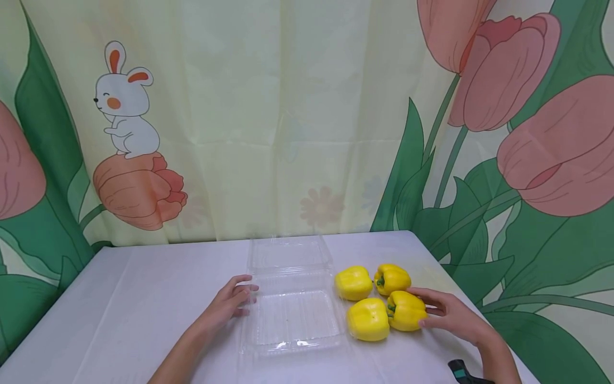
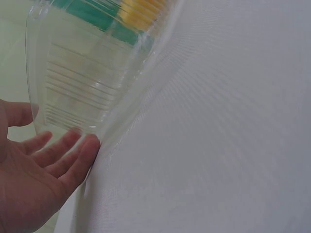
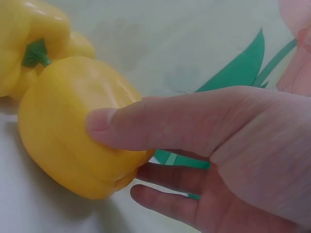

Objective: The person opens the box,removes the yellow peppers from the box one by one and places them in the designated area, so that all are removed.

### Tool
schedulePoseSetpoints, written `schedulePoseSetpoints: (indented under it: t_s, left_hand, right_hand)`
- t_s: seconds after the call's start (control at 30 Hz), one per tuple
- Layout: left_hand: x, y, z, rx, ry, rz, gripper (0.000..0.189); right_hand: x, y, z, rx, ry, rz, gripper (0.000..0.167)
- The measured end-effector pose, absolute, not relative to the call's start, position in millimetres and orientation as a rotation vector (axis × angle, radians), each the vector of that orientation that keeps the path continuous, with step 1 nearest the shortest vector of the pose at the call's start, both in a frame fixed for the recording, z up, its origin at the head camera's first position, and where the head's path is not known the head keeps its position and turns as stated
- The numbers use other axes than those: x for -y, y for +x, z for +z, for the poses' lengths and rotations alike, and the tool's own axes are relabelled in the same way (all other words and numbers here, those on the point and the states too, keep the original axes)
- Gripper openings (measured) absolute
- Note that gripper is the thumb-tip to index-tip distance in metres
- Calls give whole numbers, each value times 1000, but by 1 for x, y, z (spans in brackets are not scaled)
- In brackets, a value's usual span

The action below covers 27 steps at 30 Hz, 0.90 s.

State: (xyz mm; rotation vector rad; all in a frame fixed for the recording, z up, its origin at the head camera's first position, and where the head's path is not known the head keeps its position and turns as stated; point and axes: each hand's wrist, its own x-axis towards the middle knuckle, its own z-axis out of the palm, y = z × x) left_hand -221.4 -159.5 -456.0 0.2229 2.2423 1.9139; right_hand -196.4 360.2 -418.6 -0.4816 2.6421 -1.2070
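A clear plastic clamshell container (image 1: 295, 317) lies unfolded on the table, its lid (image 1: 290, 255) to the back. At its left side is my left hand (image 1: 230, 300), fingers loosely spread and fingertips at the container wall (image 2: 80, 82). Several yellow bell peppers with green stems sit right of the container. My right hand (image 1: 448, 314) holds the front right bell pepper (image 1: 406, 311) from its right side. In the right wrist view, the thumb lies over this pepper (image 3: 68, 131) and the other fingers are partly hidden behind it.
Close by are the front left pepper (image 1: 368, 320), the back left pepper (image 1: 353, 283) and the back right pepper (image 1: 392, 279). A white cloth covers the table (image 1: 134, 309). Behind it hangs a curtain (image 1: 230, 117) printed with tulips and a rabbit. A black strap (image 1: 462, 372) shows by the right wrist.
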Motion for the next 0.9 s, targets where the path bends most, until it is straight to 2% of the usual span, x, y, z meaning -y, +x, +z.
schedulePoseSetpoints:
  t_s: [0.9]
  left_hand:
    - [161, -221, -456, -2235, 256, 1914, 49]
  right_hand:
    - [-348, -195, -406, -2891, -472, -1135, 53]
